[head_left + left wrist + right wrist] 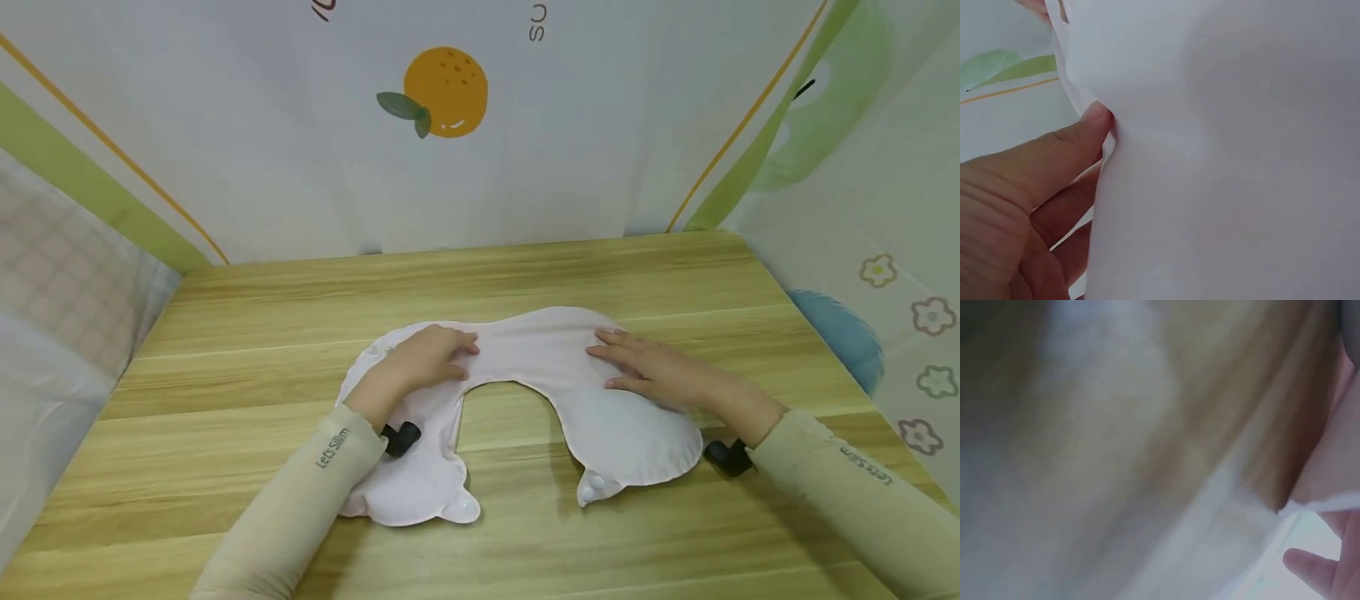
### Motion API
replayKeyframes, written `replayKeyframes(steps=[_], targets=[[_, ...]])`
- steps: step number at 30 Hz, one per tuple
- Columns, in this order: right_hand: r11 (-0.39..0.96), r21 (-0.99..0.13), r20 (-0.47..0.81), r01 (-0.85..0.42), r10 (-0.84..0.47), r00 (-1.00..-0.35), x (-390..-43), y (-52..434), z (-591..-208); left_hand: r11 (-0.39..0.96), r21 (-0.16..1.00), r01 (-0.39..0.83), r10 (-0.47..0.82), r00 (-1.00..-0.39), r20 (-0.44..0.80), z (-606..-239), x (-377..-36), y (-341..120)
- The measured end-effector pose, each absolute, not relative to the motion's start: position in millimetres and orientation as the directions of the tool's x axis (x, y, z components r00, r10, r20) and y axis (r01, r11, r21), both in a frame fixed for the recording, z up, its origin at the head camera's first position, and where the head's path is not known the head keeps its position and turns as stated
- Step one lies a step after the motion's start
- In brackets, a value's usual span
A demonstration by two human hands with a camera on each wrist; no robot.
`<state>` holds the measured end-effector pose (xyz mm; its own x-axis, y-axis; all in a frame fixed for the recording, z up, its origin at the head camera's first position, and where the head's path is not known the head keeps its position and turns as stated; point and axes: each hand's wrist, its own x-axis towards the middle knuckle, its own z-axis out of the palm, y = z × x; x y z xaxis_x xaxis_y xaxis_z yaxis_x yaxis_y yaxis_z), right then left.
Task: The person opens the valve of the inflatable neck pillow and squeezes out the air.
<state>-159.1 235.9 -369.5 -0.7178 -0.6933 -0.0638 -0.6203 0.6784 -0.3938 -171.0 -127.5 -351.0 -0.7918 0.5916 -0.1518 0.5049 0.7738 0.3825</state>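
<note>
Head view: pale pink U-shaped neck pillow (pixel 547 367) flat on table (pixel 525 267); left hand (pixel 427 357) grip curled on it, right hand (pixel 648 369) flat, pressing it down.

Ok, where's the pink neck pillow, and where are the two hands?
pink neck pillow (pixel 536 346): head view, on the top middle of its arch.
left hand (pixel 427 358): head view, on the back of the hand.
right hand (pixel 648 371): head view, on the back of the hand.
</note>
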Motion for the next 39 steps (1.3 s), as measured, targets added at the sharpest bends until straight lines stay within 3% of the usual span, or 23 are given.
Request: replayKeyframes(steps=[9, 17, 24, 39], targets=[[0.617, -0.276, 0.033, -0.737, -0.760, -0.649, -163.1, 214.3, -345.8, 0.730, 0.360, 0.581, 0.651, -0.752, -0.107, -344.5, -171.8, -130.5], [0.596, -0.278, -0.104, -0.753, -0.798, -0.593, -168.6, 183.3, -352.2, 0.685, 0.408, 0.604, 0.702, -0.696, -0.148, -347.0, -172.6, -128.4], [0.613, -0.321, -0.141, -0.722, -0.785, -0.603, -163.5, 183.8, -364.9, 0.725, 0.377, 0.577, 0.670, -0.717, -0.192, -347.8, -169.0, -133.1], [0.641, -0.423, -0.178, -0.640, -0.751, -0.636, -162.3, 187.6, -367.6, 0.745, 0.369, 0.555, 0.639, -0.754, -0.156, -343.8, -165.6, -152.7]])
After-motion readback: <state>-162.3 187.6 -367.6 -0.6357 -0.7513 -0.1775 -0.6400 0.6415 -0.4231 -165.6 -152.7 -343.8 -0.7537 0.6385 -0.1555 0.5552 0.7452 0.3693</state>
